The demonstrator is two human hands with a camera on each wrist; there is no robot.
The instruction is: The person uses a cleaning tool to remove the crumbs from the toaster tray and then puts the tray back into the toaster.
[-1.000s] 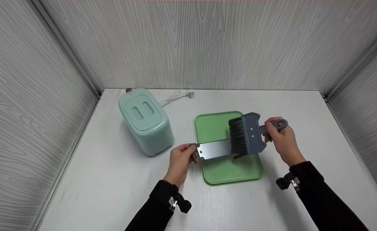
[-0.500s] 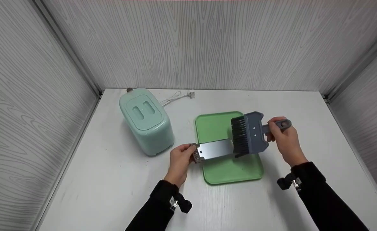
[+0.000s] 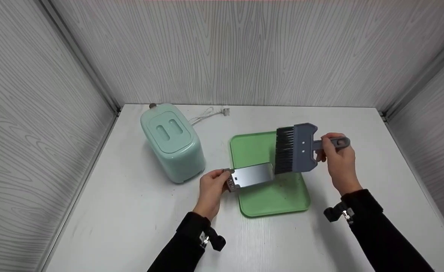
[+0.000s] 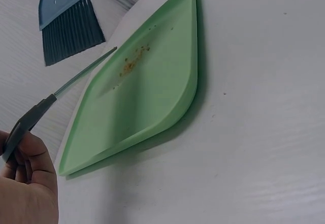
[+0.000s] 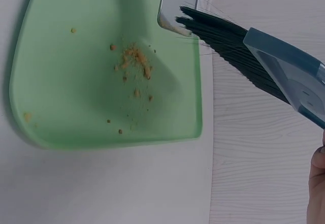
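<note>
The left hand [image 3: 210, 190] pinches the metal plate [image 3: 254, 175] by one end over the green tray [image 3: 275, 202] while the right hand [image 3: 339, 164] grips the brush [image 3: 304, 149] near its free end, presumably so that crumbs [image 5: 137, 61] land there, not on the table [image 3: 275, 241].

Black-sleeved, the left arm [image 3: 180, 245] and right arm [image 3: 386, 234] angle inward; the left grip [image 3: 210, 190] pinches while the right grip [image 3: 339, 162] curls tightly, extended farther forward.
</note>
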